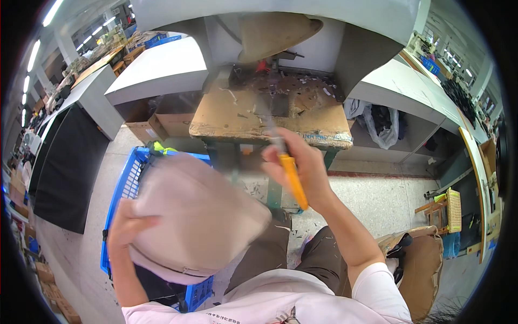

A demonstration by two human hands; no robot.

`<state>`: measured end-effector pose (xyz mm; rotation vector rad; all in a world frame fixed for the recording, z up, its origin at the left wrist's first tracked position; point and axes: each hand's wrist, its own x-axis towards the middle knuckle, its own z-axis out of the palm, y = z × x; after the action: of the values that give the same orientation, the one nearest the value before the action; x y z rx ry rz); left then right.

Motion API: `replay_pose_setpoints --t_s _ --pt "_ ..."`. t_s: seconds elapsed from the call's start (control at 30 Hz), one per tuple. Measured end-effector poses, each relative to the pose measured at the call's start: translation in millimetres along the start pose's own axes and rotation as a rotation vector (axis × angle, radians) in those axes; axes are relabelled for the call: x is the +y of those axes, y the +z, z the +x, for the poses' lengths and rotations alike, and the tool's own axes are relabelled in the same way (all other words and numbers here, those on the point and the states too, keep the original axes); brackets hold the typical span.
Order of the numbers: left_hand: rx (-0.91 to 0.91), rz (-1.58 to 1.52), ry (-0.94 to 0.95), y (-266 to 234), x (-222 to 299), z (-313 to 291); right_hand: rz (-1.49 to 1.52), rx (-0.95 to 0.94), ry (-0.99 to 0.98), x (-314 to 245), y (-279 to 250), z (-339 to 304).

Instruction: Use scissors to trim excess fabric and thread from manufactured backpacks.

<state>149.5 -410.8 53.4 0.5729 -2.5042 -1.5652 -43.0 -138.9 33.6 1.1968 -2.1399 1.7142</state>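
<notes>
My left hand [128, 222] grips a pale pinkish-beige, bag-like piece [197, 216] by its left side, thumb over its face. The piece is broad and blurred by motion, with a dark line like a zipper along its lower edge. It hangs over a blue plastic basket [120, 189], hiding much of it. My right hand [299, 162] is closed around a yellow-handled tool [294, 181] with a thin grey blade-like end pointing up and away; blur hides its exact kind. That hand is in front of the worn wooden work table [243, 127].
Scraps litter the table beneath a grey hood, where a large beige curved piece [275, 35] hangs. White counters flank it, with a clear plastic bag [382, 127] on the right shelf. A wooden stool [447, 211] and an open cardboard box [418, 270] are at right.
</notes>
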Motion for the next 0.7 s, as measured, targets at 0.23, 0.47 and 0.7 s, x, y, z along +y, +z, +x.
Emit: replay_pose_setpoints --t_s 0.23,0.47,0.7 --pt "0.574 -0.689 -0.024 -60 -60 -55 0.615 -0.34 0.655 42 44 -124" --pt "0.779 -0.919 0.208 -1 -92 -29 1.016 0.033 0.747 40 49 -133" --pt "0.723 -1.164 0.311 57 -93 23 0.464 0.219 0.562 38 37 -97"
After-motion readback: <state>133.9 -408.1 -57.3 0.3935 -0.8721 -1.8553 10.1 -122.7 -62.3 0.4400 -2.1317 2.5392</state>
